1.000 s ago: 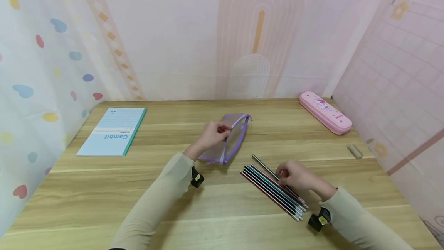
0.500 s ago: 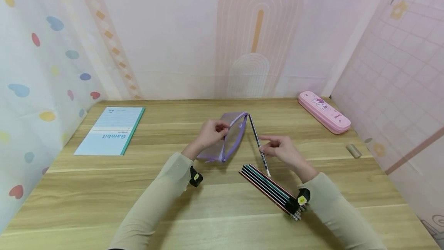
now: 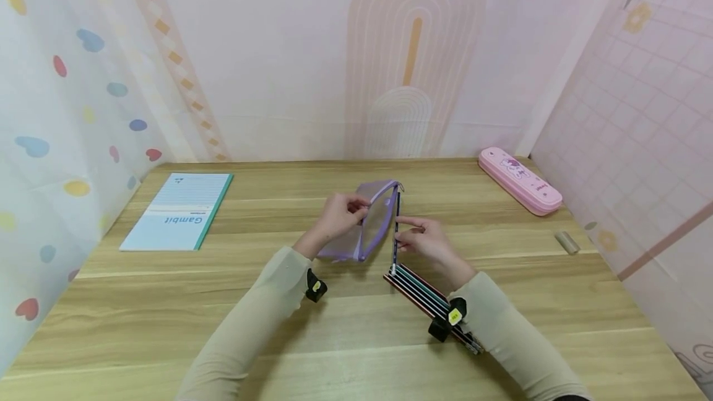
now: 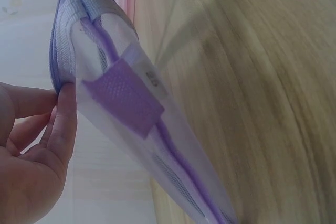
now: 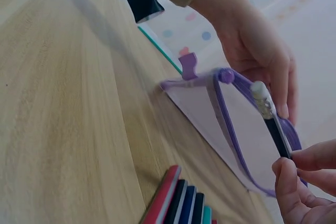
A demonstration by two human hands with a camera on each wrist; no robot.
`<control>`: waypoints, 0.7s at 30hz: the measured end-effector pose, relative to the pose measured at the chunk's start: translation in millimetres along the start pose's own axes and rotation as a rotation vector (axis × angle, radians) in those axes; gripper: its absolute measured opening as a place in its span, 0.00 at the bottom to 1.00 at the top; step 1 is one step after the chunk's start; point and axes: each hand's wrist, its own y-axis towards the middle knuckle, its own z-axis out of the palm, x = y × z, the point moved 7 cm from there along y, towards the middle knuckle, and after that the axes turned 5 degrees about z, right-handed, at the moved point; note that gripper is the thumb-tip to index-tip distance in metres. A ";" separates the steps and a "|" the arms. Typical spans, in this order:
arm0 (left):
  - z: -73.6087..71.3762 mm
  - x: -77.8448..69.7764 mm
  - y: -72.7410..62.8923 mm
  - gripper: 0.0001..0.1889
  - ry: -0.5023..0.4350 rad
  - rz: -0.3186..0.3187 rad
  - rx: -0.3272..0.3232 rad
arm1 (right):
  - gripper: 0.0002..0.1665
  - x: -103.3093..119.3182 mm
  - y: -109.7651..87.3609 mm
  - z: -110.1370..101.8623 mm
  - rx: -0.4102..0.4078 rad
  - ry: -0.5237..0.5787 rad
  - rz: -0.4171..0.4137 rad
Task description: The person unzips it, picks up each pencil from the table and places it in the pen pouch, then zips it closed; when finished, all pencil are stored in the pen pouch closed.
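Note:
A translucent pouch with purple zipper edging (image 3: 341, 245) lies in the middle of the table, its mouth parted toward the right. My left hand (image 3: 338, 215) pinches the upper edge of that mouth between thumb and fingers, as the left wrist view also shows. Between the thumb and fingers of my right hand (image 3: 430, 245) is a dark pencil (image 5: 276, 136) with a white eraser end. The pencil stands close along the pouch's opening, eraser end toward me. Just below lie several pencils (image 3: 419, 294) side by side, red, black and teal, partly hidden by my right wrist.
A light blue notebook (image 3: 177, 212) lies at the left. A pink pencil case (image 3: 520, 181) sits at the back right, with a small tan block (image 3: 567, 242) in front of it. Patterned cloth walls (image 3: 278, 67) border the table at the back and sides.
My right hand has picked a pencil up from beside the row and carried it up and left to the pouch's mouth, turning it more upright. My left hand keeps its pinch on the pouch.

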 end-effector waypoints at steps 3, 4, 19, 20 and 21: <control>1.0 -1.4 -0.6 0.11 0.007 0.005 -0.001 | 0.26 2.4 0.7 4.3 -0.005 -0.032 -0.002; 1.3 -1.7 -0.7 0.11 0.009 0.008 -0.003 | 0.26 2.8 1.2 5.3 -0.010 -0.035 -0.002; 8.3 -3.8 -3.4 0.11 0.006 0.027 -0.006 | 0.26 -4.6 9.6 7.2 -0.067 0.016 -0.003; 8.8 -4.2 -3.5 0.11 0.007 0.030 -0.007 | 0.26 -4.4 9.6 7.5 -0.071 0.020 -0.005; 9.5 -4.5 -3.6 0.11 0.005 0.033 -0.006 | 0.26 -4.5 9.9 7.7 -0.076 0.020 -0.007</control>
